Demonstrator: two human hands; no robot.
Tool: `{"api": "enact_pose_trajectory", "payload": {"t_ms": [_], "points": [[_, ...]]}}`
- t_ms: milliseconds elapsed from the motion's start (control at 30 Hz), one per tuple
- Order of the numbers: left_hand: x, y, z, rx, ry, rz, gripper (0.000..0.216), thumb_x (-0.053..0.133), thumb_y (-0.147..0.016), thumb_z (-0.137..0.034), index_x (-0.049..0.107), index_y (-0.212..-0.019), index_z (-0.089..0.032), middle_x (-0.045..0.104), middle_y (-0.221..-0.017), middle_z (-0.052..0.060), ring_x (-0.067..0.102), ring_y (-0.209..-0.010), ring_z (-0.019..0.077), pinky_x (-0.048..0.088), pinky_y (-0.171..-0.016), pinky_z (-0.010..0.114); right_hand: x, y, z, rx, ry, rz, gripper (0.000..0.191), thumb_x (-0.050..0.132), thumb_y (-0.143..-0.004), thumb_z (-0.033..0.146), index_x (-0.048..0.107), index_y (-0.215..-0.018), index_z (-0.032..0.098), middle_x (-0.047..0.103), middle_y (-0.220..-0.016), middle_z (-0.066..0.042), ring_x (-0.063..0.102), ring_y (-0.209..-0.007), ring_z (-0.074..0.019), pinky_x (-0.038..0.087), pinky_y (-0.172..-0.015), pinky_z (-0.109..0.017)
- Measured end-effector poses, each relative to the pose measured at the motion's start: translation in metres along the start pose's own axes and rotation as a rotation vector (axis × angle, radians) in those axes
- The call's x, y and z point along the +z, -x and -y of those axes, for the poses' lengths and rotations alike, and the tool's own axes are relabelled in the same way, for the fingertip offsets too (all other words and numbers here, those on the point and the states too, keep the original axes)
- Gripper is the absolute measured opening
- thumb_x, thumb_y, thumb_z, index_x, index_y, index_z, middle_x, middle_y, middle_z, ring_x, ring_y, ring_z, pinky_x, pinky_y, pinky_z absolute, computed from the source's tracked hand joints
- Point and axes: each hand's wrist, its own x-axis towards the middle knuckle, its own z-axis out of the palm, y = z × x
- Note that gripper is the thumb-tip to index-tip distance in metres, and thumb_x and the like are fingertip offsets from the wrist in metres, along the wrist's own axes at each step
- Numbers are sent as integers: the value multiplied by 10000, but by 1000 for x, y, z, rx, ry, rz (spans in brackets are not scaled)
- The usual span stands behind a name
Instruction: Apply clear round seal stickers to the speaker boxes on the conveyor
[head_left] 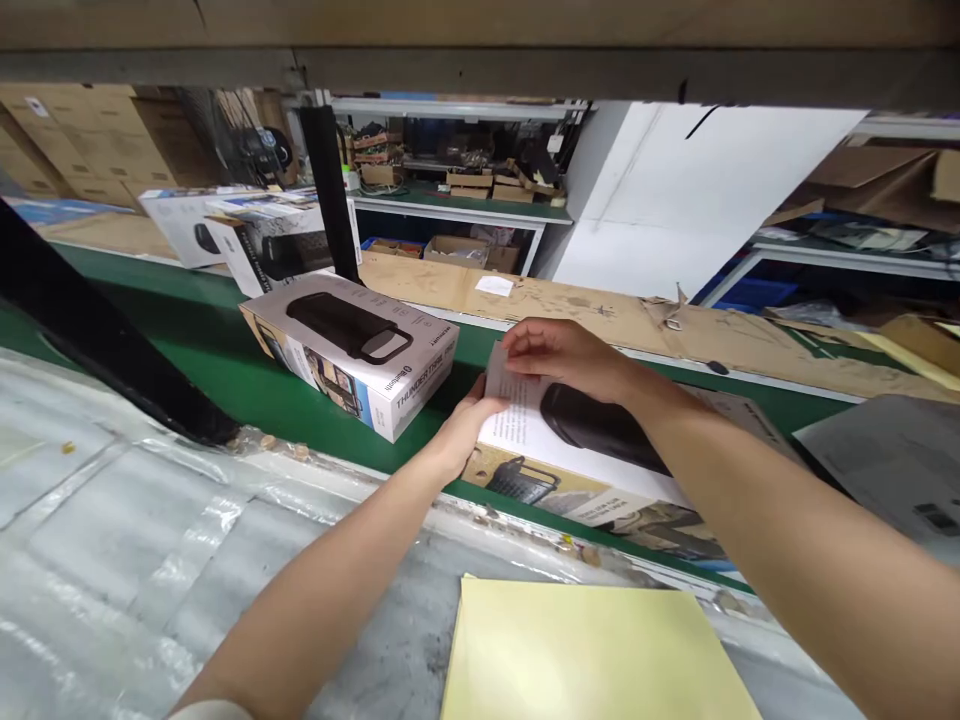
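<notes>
A white speaker box (585,455) printed with a black speaker lies on the green conveyor belt (217,350) in front of me. My left hand (461,425) presses against its left end, fingers closed around the edge. My right hand (559,358) reaches over the box top and pinches the end flap (504,378), which stands partly raised. A second speaker box (352,350), labelled Thunder, lies on the belt just left of my hands, apart from them.
More speaker boxes (247,235) stand further up the belt at left. A black post (330,195) rises behind them. A yellow sheet (592,655) lies on the plastic-wrapped bench (150,560) near me. Cardboard sheets (600,310) cover the far table; shelves stand behind.
</notes>
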Motion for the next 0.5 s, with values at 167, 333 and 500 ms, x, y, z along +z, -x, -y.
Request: {"api": "enact_pose_trajectory", "payload": {"t_ms": [167, 333, 500], "points": [[-8, 0, 1, 0, -57, 3, 443, 653, -749, -326, 614, -1170, -195, 660, -803, -26, 617, -756, 166, 420, -688, 247, 4, -15, -3, -63, 74, 88, 351, 821, -697, 353, 631, -956, 210, 694, -793, 3, 640, -725, -176, 480, -645, -303], [-8, 3, -4, -5, -39, -7, 439, 654, -741, -323, 624, -1162, -203, 639, -775, -39, 583, -701, 140, 404, -658, 233, 13, -30, -10, -179, 260, 94, 272, 734, -736, 356, 611, -940, 225, 666, -761, 15, 630, -711, -189, 475, -683, -332], [-8, 5, -7, -2, -42, -32, 449, 663, -734, -330, 639, -1166, -207, 656, -807, -24, 599, -740, 167, 423, -697, 257, 21, -37, -25, -304, 529, -77, 179, 677, -752, 247, 624, -922, 226, 685, -876, -27, 633, -777, -210, 496, -736, -357]]}}
